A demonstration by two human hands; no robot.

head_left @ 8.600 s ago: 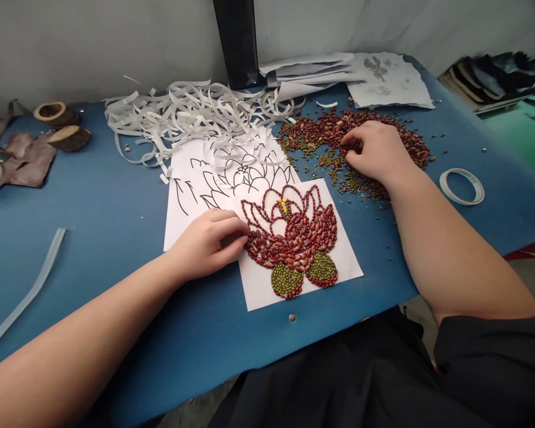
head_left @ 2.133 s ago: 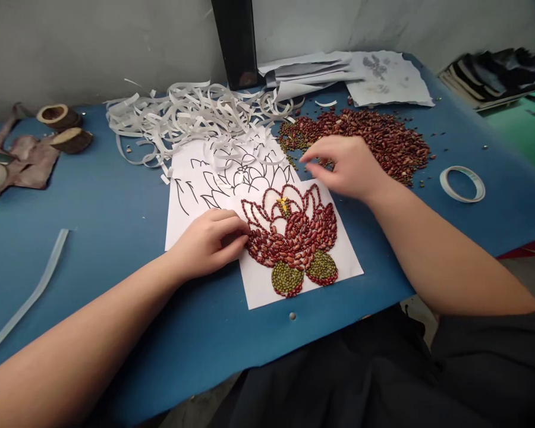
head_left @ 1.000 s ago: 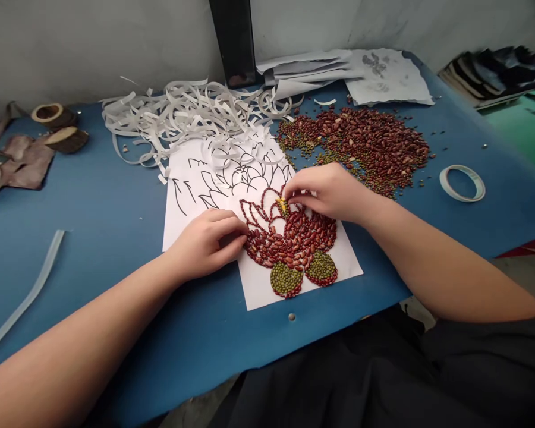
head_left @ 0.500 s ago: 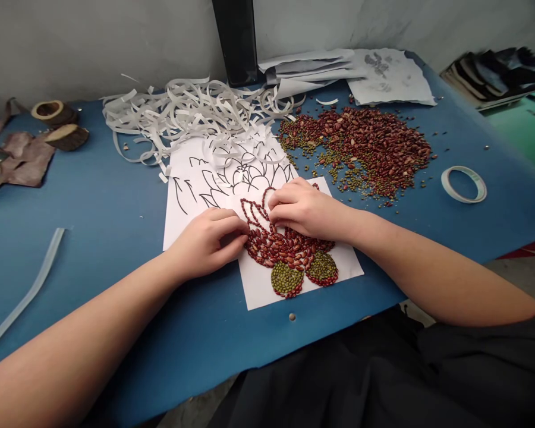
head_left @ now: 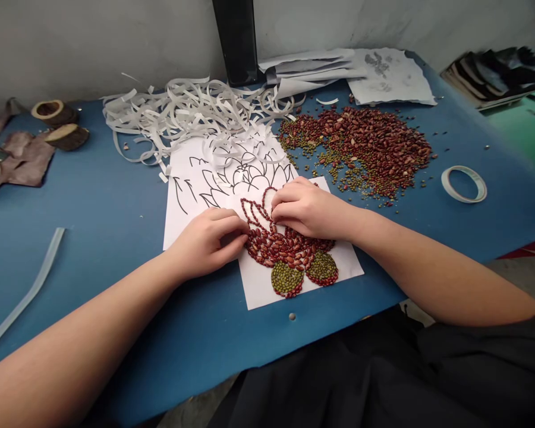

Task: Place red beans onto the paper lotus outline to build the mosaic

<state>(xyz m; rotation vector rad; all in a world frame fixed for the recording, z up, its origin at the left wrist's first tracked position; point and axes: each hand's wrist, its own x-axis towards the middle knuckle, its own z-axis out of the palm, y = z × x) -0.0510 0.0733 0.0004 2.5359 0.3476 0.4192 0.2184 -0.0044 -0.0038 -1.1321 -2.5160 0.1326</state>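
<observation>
A white sheet (head_left: 261, 290) carries a flower picture made of beans. Red beans (head_left: 271, 246) fill its middle and outline the petals, while green mung beans (head_left: 287, 278) fill two round shapes below. My left hand (head_left: 214, 241) rests at the picture's left edge, fingers curled and thumb bent toward them, tips touching the bean border. Over the upper petals, my right hand (head_left: 310, 208) has its fingers pinched together pointing down; whatever is between them is hidden. A second paper with a black line drawing of a flower (head_left: 245, 178) lies behind, partly under the bean sheet.
A heap of mixed red and green beans (head_left: 374, 148) lies at the back right, beside a tape roll (head_left: 463, 184). Curled white paper strips (head_left: 196, 113) cover the back. Wooden pieces (head_left: 66, 137) are at left, a pale strip (head_left: 31, 291) nearer. Folded papers (head_left: 390, 77) lie behind.
My right hand has shifted very slightly to the right over the petals, its fingers still pinched. My left hand stays in place.
</observation>
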